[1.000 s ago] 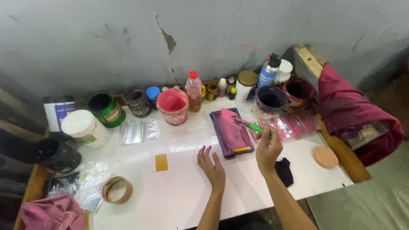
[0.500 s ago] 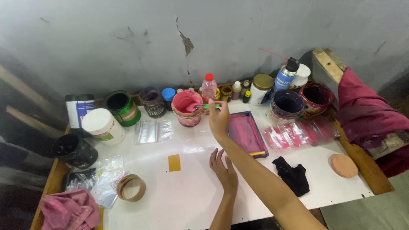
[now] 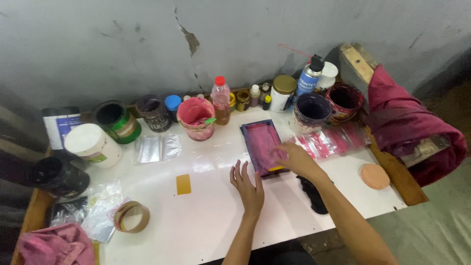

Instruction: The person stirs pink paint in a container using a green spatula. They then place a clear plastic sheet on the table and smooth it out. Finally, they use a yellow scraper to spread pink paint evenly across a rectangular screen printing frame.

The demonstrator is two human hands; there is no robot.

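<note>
My left hand (image 3: 248, 187) lies flat on the white table (image 3: 206, 221), fingers spread, holding nothing. It rests just in front of a small pink-stained printing frame (image 3: 260, 142). My right hand (image 3: 293, 158) grips the near right corner of that frame, its fingers over a yellow patch at the edge. A green-handled tool (image 3: 210, 120) rests in the pink paint tub (image 3: 195, 118) behind and to the left. A black cloth (image 3: 314, 194) lies partly under my right forearm.
Paint tubs, jars, bottles and a spray can (image 3: 308, 81) line the wall. Clear plastic sleeves (image 3: 156, 148), pink sleeves (image 3: 333, 141), a yellow card (image 3: 184, 184), a tape roll (image 3: 131, 216), a white tub (image 3: 93, 145), a round sponge (image 3: 374, 176) and maroon cloth (image 3: 407, 122) surround the frame.
My right hand carried the green tool from the frame to the pink tub, left it there, and came back to the frame. My left hand stayed flat on the table.
</note>
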